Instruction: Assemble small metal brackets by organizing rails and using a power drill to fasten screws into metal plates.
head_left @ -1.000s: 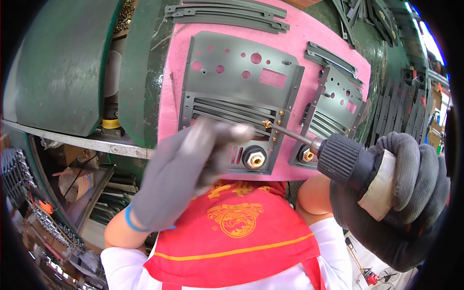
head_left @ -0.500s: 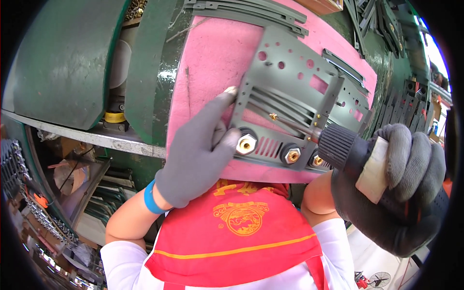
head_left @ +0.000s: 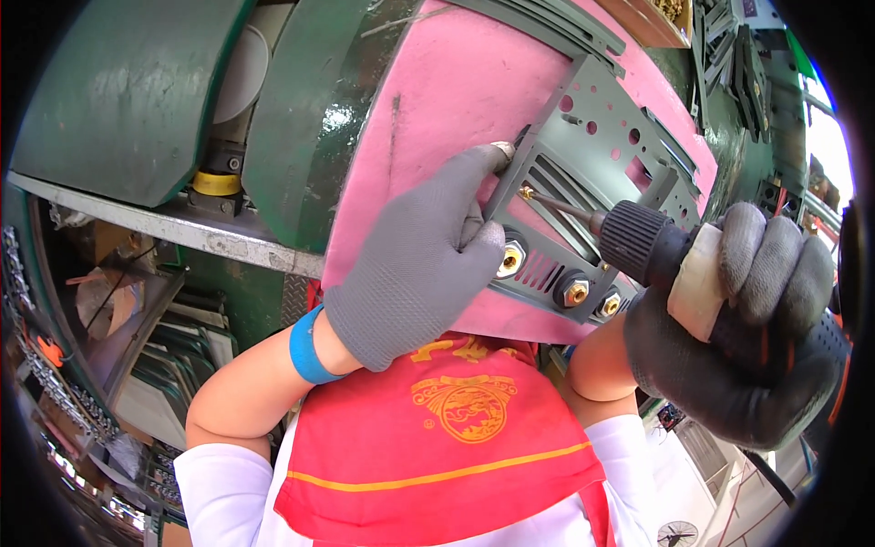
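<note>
A grey-green metal panel (head_left: 597, 146) with round holes and slots is tilted up over a pink pad. My left hand (head_left: 410, 264), in a grey glove, grips its left edge between thumb and fingers. In my gloved right hand (head_left: 775, 319) is a black power screwdriver (head_left: 643, 242), its grip wrapped with pale tape. A small brass screw (head_left: 526, 192) sits at the tip of the long bit, close to the panel's left edge. Along the panel's near strip are three brass fittings with hex nuts and black collars, the leftmost fitting (head_left: 512, 260) beside my left thumb.
The pink pad (head_left: 456, 82) lies on a green bench (head_left: 310, 118). Grey metal strips (head_left: 565, 23) rest at its far edge. More metal parts (head_left: 752, 82) stack at the right, near a wooden box (head_left: 652, 18). A yellow-and-black device (head_left: 217, 182) sits in a gap at the left.
The panel has shifted right and tilted, with my left hand following on its edge. The bit with the brass screw is now nearer the panel's left edge. The whole view has turned slightly.
</note>
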A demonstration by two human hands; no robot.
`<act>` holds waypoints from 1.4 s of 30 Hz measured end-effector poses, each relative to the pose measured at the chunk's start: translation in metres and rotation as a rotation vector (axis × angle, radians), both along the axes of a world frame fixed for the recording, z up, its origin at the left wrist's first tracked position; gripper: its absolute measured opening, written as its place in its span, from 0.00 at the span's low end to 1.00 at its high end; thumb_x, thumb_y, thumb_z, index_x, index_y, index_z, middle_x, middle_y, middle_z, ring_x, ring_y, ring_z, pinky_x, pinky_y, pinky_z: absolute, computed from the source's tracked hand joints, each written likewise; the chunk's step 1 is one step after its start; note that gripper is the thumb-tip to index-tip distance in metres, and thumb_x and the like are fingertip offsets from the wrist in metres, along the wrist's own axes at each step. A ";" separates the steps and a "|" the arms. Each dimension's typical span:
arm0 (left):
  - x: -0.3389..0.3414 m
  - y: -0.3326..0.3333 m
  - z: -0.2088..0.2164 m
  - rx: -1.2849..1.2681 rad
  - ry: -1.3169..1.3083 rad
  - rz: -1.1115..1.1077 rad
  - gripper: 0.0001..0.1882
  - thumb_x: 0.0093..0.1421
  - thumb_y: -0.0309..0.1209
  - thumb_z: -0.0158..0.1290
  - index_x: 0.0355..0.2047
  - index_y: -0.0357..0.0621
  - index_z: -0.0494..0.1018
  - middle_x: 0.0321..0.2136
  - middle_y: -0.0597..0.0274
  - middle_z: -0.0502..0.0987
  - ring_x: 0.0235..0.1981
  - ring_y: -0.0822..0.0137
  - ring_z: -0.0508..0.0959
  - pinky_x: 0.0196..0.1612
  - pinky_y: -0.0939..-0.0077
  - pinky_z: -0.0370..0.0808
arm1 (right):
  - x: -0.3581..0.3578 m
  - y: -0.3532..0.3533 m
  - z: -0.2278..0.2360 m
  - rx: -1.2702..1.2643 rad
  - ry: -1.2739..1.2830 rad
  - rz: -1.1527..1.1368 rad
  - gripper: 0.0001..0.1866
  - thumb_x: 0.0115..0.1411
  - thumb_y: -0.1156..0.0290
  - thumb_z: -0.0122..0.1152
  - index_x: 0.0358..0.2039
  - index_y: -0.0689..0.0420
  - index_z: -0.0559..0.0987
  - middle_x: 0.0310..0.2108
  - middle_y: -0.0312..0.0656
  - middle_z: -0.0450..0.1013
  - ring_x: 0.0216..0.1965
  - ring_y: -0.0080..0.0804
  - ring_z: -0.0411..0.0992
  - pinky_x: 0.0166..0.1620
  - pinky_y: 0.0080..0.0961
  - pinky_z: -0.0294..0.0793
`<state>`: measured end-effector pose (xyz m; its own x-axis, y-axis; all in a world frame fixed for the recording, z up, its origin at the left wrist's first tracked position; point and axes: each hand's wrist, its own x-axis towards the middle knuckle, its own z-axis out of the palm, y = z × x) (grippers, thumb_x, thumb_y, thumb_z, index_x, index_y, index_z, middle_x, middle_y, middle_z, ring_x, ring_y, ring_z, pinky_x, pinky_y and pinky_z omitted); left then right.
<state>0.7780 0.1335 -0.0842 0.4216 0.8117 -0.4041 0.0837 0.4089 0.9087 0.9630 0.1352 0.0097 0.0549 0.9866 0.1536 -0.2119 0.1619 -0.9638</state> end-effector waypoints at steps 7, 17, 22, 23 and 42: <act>0.007 -0.010 -0.002 0.126 0.132 0.024 0.20 0.60 0.21 0.53 0.54 0.35 0.70 0.23 0.66 0.64 0.24 0.78 0.65 0.28 0.78 0.66 | -0.005 0.000 0.002 -0.051 -0.045 0.039 0.17 0.55 0.56 0.63 0.26 0.48 0.64 0.24 0.33 0.62 0.27 0.23 0.59 0.33 0.23 0.64; 0.008 -0.015 -0.004 0.113 0.109 0.074 0.19 0.61 0.20 0.54 0.53 0.34 0.71 0.21 0.64 0.64 0.22 0.76 0.65 0.27 0.77 0.67 | -0.019 0.002 -0.005 -0.107 -0.059 0.121 0.18 0.57 0.55 0.62 0.27 0.49 0.64 0.23 0.33 0.61 0.25 0.23 0.58 0.32 0.23 0.61; 0.005 -0.012 -0.003 0.178 0.095 0.079 0.19 0.61 0.21 0.54 0.53 0.33 0.70 0.21 0.65 0.64 0.23 0.76 0.66 0.29 0.76 0.68 | -0.024 0.002 -0.005 -0.097 -0.060 0.149 0.16 0.55 0.58 0.64 0.26 0.49 0.65 0.22 0.31 0.63 0.24 0.22 0.60 0.32 0.21 0.63; 0.003 -0.011 -0.001 0.147 0.069 0.067 0.19 0.61 0.21 0.54 0.53 0.33 0.70 0.22 0.65 0.65 0.23 0.76 0.66 0.29 0.76 0.68 | -0.024 0.002 -0.004 -0.097 -0.064 0.150 0.16 0.55 0.58 0.64 0.26 0.49 0.65 0.22 0.31 0.63 0.23 0.21 0.60 0.32 0.21 0.64; -0.012 0.040 0.002 -0.521 -0.440 -0.112 0.21 0.74 0.41 0.43 0.52 0.35 0.73 0.35 0.61 0.80 0.22 0.81 0.66 0.25 0.84 0.66 | 0.000 0.009 0.027 0.324 0.227 -0.147 0.12 0.47 0.70 0.69 0.23 0.49 0.70 0.19 0.26 0.67 0.19 0.15 0.67 0.31 0.14 0.72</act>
